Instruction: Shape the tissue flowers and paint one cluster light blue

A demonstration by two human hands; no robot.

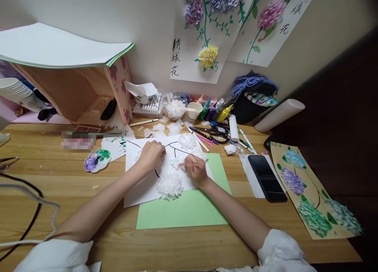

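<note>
A white sheet [134, 189] with black branch lines lies tilted on a light green sheet [183, 215]. Fluffy white paper flowers stand on it, a large one [170, 185] at the lower middle and another [187, 141] near the top edge. My left hand [152, 156] rests on the sheet's left half, its fingers curled down; whatever they pinch is hidden. My right hand [195, 169] is closed around a short, thin, wooden-looking stick [185, 164]. The stick's tip is beside a smaller cluster of white paper bits [176, 161].
Behind the sheet are paper scraps [175, 127], a bowl of white pieces [175, 110], a paper cup [195, 110], paint bottles [211, 110], markers and black scissors [217, 134]. A paint palette [97, 160] lies left; a phone [267, 178] and finished flower picture [313, 193] lie right.
</note>
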